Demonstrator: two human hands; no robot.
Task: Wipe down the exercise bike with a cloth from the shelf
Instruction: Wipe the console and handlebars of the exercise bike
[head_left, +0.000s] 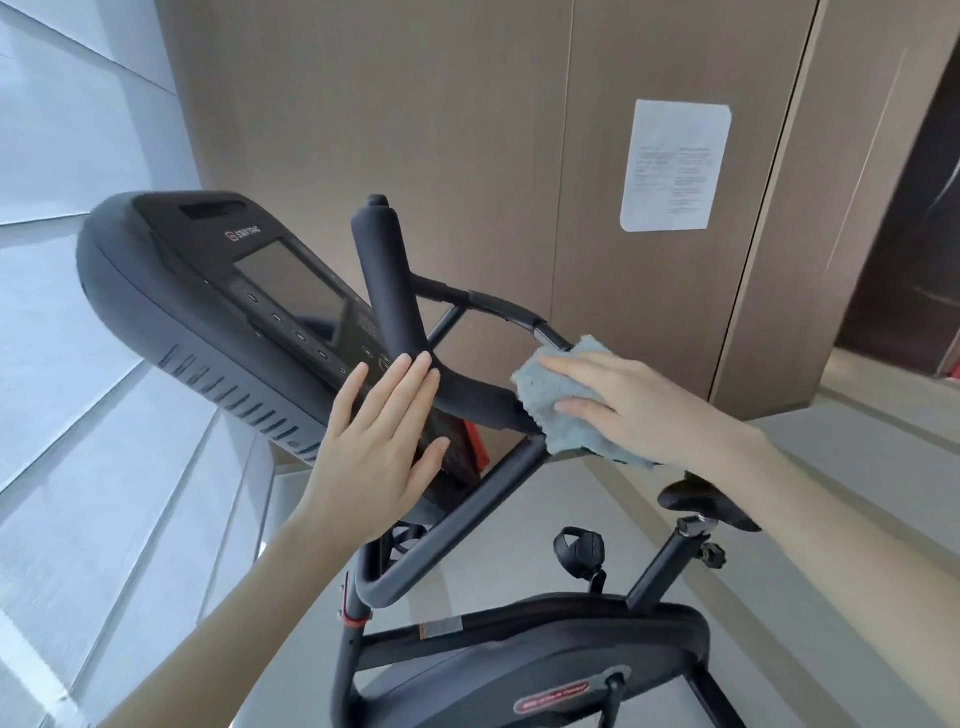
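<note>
At the bike's (545, 654) bar (478, 400), near-side bend, sits the cloth (537, 389): blue-grey, fluffy, bunched over the tube under the R hand (639, 400).

Handling, judged by looks:
- Cloth is soft, light and floppy w/ no shape of its own, so it needs a hand on it at all times or it'll slide off the round tube. Best held wrapped round the bar, palm on top and thumb under, so it wipes all round as it's drawn along.
- Bike is heavy and rigid and prob. won't shift under wiping pressure. Bar tube is smooth and hard, padded at the grips. Console (171, 291) has a screen & buttons, so light pressure there.

Pose:
- R arm comes in from the right, wrist about level, hand over the cloth. Forefinger and thumb lie apart on it, holding it onto the bar. Other fingers are hidden behind the hand, so can't tell their curl.
- L hand (374, 431) is raised, palm away from the camera, flat at the console's lower edge and the bar. Its fingers (410, 379) are straight & close together, thumb out, nothing held. Looks like a bracing touch, though contact isn't certain.
</note>
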